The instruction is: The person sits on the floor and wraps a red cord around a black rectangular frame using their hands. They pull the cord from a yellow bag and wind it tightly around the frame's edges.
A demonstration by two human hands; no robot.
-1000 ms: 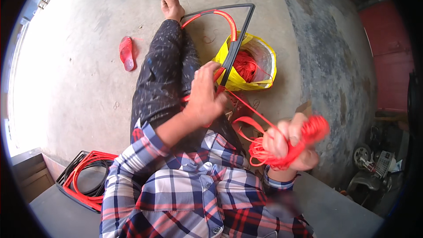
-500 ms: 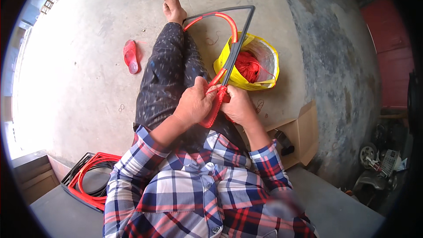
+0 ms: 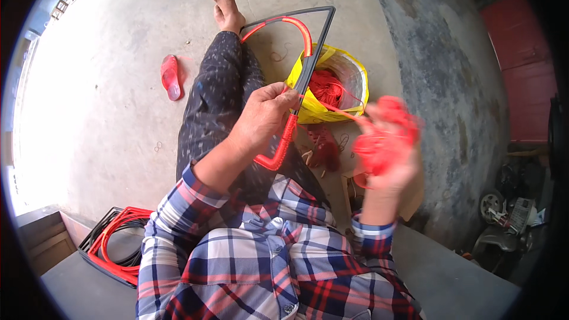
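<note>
My left hand [image 3: 264, 115] is closed around the side of a black frame [image 3: 323, 32], thumb and fingers pinching it just above a stretch wound tightly in red cord [image 3: 285, 139]. The frame leans over my lap, and an arched red and black piece [image 3: 305, 32] sits inside its far end. Out to the right, my blurred right hand [image 3: 394, 172] is closed on a loose bundle of red cord [image 3: 382, 145]. A taut red strand runs from that bundle to the frame beside my left hand.
Beyond my hands stands a yellow bag [image 3: 315, 112] holding more red cord [image 3: 325, 88]. A cardboard box [image 3: 413, 186] is at the right. Red and black frames [image 3: 106, 255] lie on the grey bench [image 3: 62, 287]. A red slipper [image 3: 170, 77] rests on the floor.
My right hand has swung away from the frame to the right, carrying the red cord bundle and drawing the strand out. My left hand has shifted slightly up along the frame.
</note>
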